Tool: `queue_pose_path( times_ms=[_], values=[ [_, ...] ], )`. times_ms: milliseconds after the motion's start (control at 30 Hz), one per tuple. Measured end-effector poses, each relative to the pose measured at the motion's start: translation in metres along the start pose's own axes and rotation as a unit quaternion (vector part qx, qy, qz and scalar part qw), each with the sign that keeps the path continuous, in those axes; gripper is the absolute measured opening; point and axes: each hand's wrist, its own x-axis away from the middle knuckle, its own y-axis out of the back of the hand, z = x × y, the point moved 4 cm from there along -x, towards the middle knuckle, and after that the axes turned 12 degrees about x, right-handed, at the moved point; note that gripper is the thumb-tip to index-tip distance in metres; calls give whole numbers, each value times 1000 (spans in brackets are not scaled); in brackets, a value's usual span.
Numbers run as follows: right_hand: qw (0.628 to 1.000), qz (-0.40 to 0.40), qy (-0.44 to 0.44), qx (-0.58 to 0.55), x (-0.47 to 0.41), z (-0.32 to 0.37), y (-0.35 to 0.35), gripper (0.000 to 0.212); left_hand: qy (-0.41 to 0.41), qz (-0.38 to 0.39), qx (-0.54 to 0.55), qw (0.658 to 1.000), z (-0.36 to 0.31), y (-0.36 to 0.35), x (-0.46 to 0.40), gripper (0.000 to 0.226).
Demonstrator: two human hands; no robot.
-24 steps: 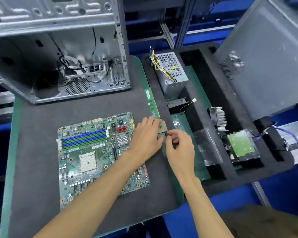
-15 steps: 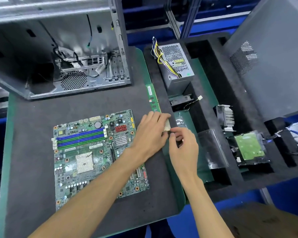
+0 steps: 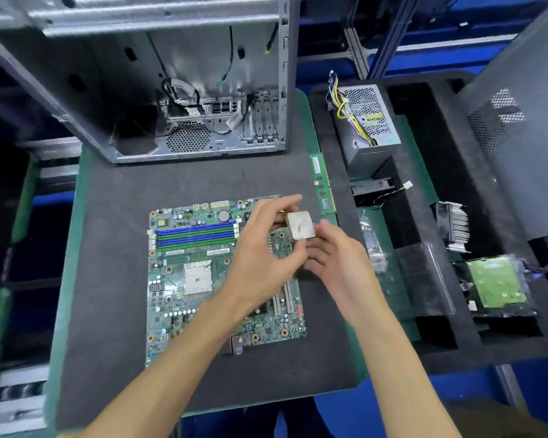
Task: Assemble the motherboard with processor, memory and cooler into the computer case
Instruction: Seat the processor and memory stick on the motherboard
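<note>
A green motherboard [image 3: 196, 270] lies flat on the dark mat, its white square socket [image 3: 197, 277] bare and its blue and green memory slots [image 3: 195, 234] unfilled. Above the board's right part I hold a square silver processor [image 3: 300, 225], tilted. My left hand [image 3: 263, 257] pinches its left edge, and my right hand [image 3: 332, 260] touches its lower right edge. A green memory stick [image 3: 321, 184] lies along the mat's right edge. The open computer case [image 3: 159, 74] stands at the back. A finned cooler [image 3: 453, 224] sits in the foam tray.
The black foam tray [image 3: 456, 346] on the right holds a grey power supply [image 3: 366, 128] with coloured wires, a hard drive [image 3: 497, 286] and a clear plastic bag [image 3: 374, 245]. A grey case side panel [image 3: 525, 121] leans at the far right.
Both hands lifted the processor from the mat's right edge and carried it left, over the motherboard's right side. Its silver top now faces me.
</note>
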Motion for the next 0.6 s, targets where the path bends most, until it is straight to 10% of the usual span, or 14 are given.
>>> queue_pose_path(
  times_ms=[600],
  values=[
    [991, 122, 42, 26, 30, -34, -94, 8, 32, -102, 15, 994, 6, 106, 76, 58]
  ],
)
